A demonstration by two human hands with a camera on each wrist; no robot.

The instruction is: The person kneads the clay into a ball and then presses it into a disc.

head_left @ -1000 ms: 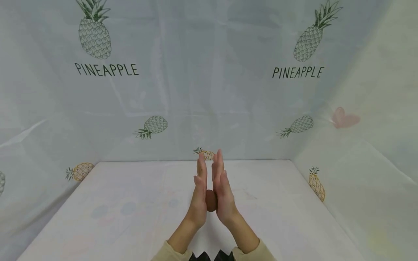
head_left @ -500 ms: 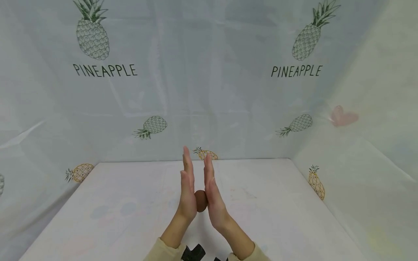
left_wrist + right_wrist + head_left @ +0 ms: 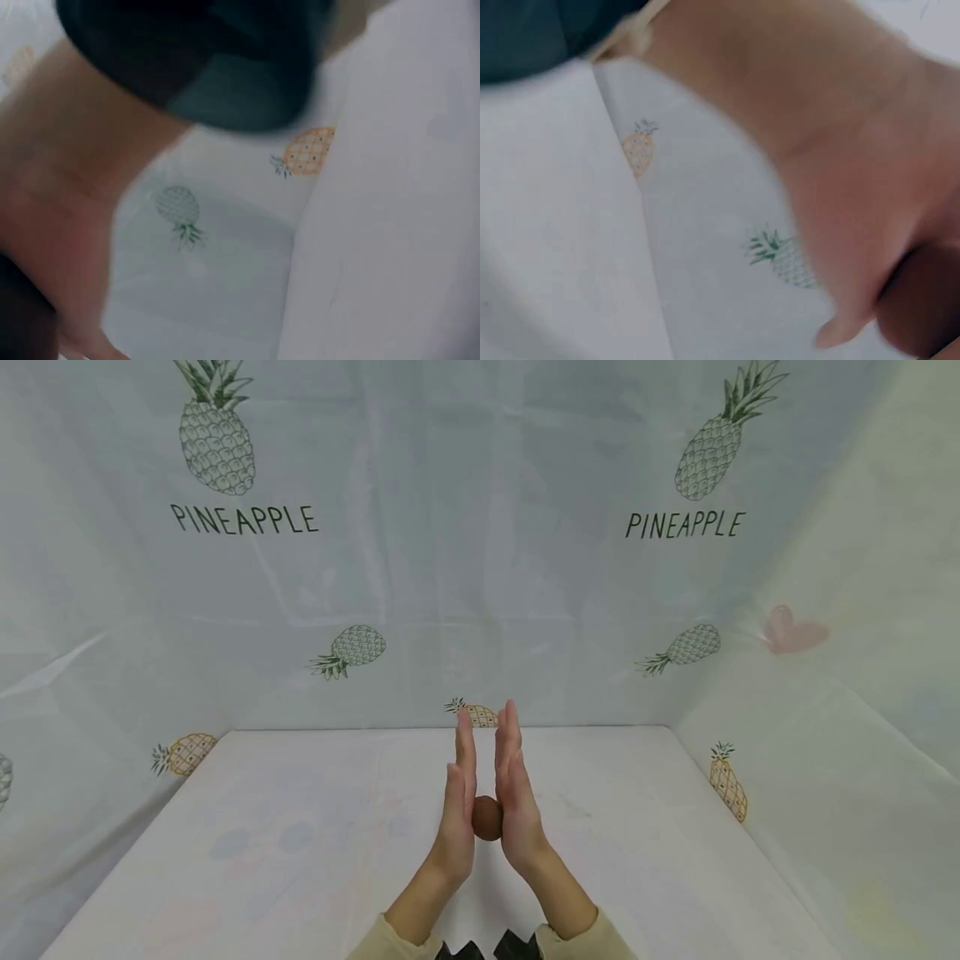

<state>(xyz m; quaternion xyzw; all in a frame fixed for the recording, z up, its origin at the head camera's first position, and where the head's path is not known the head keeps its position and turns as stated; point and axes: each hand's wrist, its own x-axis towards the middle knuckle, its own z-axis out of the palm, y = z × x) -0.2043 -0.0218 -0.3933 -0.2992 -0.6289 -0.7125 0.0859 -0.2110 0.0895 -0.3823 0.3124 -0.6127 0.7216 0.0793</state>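
Observation:
A smooth brown ball point(image 3: 487, 818), like modelling clay, is pressed between two upright palms in the head view. My left hand point(image 3: 456, 827) touches its left side and my right hand point(image 3: 521, 825) its right side. Fingers on both hands point straight up and away, with a narrow gap between the palms above the ball. In the right wrist view the ball point(image 3: 921, 300) shows dark against the palm of the right hand point(image 3: 855, 202). The left wrist view has the left hand point(image 3: 64, 247) at its edge, with a dark part of the ball point(image 3: 22, 319) beside it.
Beneath the hands lies a white tabletop point(image 3: 300, 793) with faint coloured marks. A pale curtain point(image 3: 465, 560) printed with pineapples closes off the back and both sides. Dark wrist bands point(image 3: 517, 946) sit by the cream sleeves point(image 3: 588, 939).
Both hands and the ball shifted left half a second ago and are now back to the right. The palms slid against each other, and the ball looks rounder than its earlier oval.

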